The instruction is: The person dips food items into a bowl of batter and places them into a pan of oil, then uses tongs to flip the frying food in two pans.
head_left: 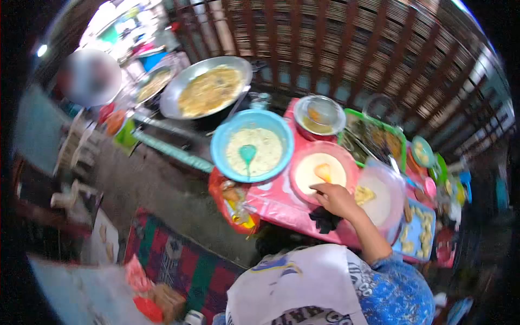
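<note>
- On the pink-covered bench [281, 205], the right hand [337, 199] presses bent fingertips onto a round dough sheet [307, 169] in a pink plate [325, 145]; whether it grips, I cannot tell.
- Just beside it, a blue bowl [219, 143] holds a green spoon [247, 154].
- Left hand unseen.

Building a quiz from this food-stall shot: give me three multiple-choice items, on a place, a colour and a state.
1. Where is the green spoon? A in a cup, B in the blue bowl, C on the floor.
2. The plate under the white round sheet is: A green, B black, C pink.
3. The right hand is: A touching the sheet, B holding the spoon, C in a pocket.
B: the spoon stands in the bowl's batter. C: a pink rim shows around the sheet. A: fingertips rest on its edge.
</note>
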Available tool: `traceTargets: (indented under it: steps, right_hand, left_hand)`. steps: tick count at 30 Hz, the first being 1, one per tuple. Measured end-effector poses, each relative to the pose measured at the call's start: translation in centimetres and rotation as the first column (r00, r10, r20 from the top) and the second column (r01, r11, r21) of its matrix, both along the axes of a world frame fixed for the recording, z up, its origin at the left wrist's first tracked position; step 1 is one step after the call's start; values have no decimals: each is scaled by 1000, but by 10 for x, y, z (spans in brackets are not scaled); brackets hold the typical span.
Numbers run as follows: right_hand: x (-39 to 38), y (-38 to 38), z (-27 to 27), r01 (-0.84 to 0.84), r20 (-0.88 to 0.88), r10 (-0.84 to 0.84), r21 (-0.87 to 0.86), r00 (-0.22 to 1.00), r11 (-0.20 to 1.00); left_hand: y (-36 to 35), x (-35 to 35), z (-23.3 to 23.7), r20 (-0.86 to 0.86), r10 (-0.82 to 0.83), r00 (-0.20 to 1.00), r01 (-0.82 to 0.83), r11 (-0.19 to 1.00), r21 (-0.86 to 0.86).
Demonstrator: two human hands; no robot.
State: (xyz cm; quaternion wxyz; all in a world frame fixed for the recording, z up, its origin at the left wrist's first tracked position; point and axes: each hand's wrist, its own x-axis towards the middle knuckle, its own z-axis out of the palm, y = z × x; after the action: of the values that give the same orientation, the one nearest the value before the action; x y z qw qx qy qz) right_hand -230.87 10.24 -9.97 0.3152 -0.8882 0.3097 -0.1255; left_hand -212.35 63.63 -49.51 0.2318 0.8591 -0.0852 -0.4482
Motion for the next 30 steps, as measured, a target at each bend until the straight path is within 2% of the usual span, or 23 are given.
traceTargets:
  steps: [3, 4, 6, 9, 10, 11, 13, 14, 15, 16, 18, 19, 22, 23, 25, 26, 27, 28, 29, 30]
  right_hand:
    - [15, 5, 2, 76, -21, -77, -38, 997, 996]
    - [17, 6, -1, 150, -31, -151, -38, 988, 988]
    - [13, 8, -5, 151, 2, -152, -132, 988, 980]
    - [-19, 7, 0, 365, 29, -365, -127, 931, 922]
    - [-36, 5, 7, 497, -40, -499, -52, 865, 866]
    - [-57, 1, 4, 571, 22, -579, -195, 815, 797]
    - [-106, -11, 7, 702, -40, -743, -297, 668, 647]
    - [-130, -15, 14, 750, -88, -806, -321, 585, 579]
    - [-156, -22, 12, 794, -98, -866, -359, 491, 490]
    - [-182, -30, 7, 826, -107, -914, -396, 392, 400]
    - [-231, -49, -12, 864, -95, -958, -415, 269, 284]
    - [-257, -57, -29, 866, -101, -958, -410, 268, 285]
    - [-312, -84, -78, 835, 94, -859, -307, 504, 456]
    - [-323, -96, -87, 829, 91, -851, -303, 516, 470]
    - [-335, -117, -100, 739, -109, -784, -275, 611, 615]
    - [-339, -128, -106, 736, -98, -770, -238, 631, 634]
    - [-339, -135, -107, 725, -96, -756, -231, 647, 649]
    - [-338, -140, -107, 657, -146, -728, -340, 670, 673]
    - [-336, -145, -106, 574, -193, -699, -444, 688, 688]
    - [-333, -149, -103, 519, -207, -667, -481, 716, 707]
  left_hand:
    - [-1, 70, -2, -39, -79, 996, 80, 997, 21]
    - [-12, 97, -2, -42, -114, 993, 114, 993, 3]
    - [-32, 145, -1, -34, -189, 981, 187, 981, -42]
    - [-67, 209, 4, 52, -332, 942, 336, 927, -169]
    - [-80, 228, 5, 114, -396, 911, 412, 881, -232]
    - [-94, 245, 10, 198, -449, 871, 490, 813, -313]
    - [-112, 268, 20, 327, -481, 814, 579, 615, -536]
    - [-129, 262, 34, 161, -313, 936, 348, 759, -550]
    - [-147, 257, 49, -14, -62, 998, 44, 833, -551]
    - [-182, 236, 96, -152, 209, 966, -258, 806, -532]
    - [-220, 194, 142, -130, 247, 960, -278, 833, -479]
    - [-229, 181, 151, -106, 293, 950, -310, 850, -427]
    - [-187, 198, 31, -154, -66, 986, -14, 884, -467]
    - [-187, 186, 26, -152, -50, 987, -26, 886, -462]
    - [-180, 163, 29, -30, -186, 982, 182, 978, -106]
    - [-174, 153, 31, -24, -166, 986, 163, 982, -99]
    - [-168, 139, 35, -140, -40, 989, 13, 982, -191]
    - [-164, 128, 39, -262, 74, 962, -146, 953, -267]
    - [-161, 120, 44, -254, 98, 962, -169, 947, -272]
    - [-154, 116, 44, -161, 63, 985, -101, 964, -245]
